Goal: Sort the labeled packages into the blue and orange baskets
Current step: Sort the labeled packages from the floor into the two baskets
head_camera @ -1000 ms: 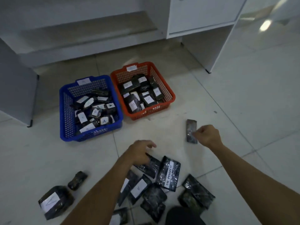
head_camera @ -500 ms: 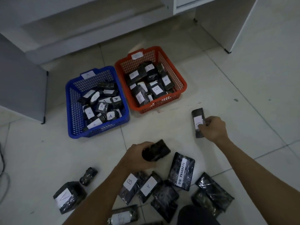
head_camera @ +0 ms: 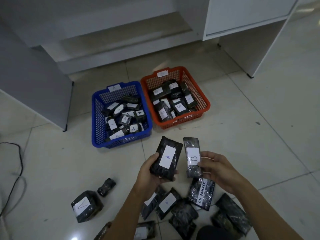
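My left hand (head_camera: 150,172) grips a black wrapped package labelled A (head_camera: 166,158), held up label-side towards me. Beside it my right hand (head_camera: 216,168) pinches a narrower black package labelled B (head_camera: 192,157), also held up. Both hover above the floor, in front of the two baskets. The blue basket (head_camera: 97,118), tagged A, holds several A packages. To its right the orange basket (head_camera: 199,87) holds several B packages. More black packages (head_camera: 167,203) lie on the tiles below my forearms, one marked ON PROGRESS (head_camera: 201,193).
A larger wrapped package (head_camera: 86,206) and a small dark roll (head_camera: 106,187) lie on the floor at lower left. A black cable (head_camera: 16,170) runs along the left edge. White cabinet legs and panels (head_camera: 249,63) stand behind the baskets.
Both hands have lifted their packages off the floor and brought them together with labels facing up. The view has tilted up a little, so the baskets sit lower in the frame.
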The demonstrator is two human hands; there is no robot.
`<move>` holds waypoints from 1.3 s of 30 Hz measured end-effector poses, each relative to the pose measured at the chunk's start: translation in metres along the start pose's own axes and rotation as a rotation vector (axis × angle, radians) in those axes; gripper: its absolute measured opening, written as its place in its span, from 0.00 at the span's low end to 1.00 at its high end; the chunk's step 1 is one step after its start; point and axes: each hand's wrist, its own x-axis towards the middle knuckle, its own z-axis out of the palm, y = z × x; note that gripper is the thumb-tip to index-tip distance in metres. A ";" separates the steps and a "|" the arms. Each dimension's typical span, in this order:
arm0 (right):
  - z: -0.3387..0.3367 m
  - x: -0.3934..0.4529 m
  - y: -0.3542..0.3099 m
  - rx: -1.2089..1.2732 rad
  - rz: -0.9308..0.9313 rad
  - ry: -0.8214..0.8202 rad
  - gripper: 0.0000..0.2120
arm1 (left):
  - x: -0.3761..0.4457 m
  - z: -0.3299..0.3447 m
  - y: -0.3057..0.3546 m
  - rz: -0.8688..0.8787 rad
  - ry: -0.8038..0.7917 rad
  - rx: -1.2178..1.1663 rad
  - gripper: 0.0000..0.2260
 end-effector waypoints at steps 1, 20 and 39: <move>0.003 0.000 -0.002 0.007 -0.001 0.004 0.17 | 0.000 -0.002 0.001 0.038 0.022 0.037 0.16; 0.051 0.025 0.020 0.016 -0.031 0.185 0.38 | 0.027 -0.089 0.121 0.348 0.417 0.440 0.14; 0.081 0.180 -0.125 -0.248 -0.292 0.392 0.13 | 0.131 -0.163 0.203 0.193 0.421 1.551 0.20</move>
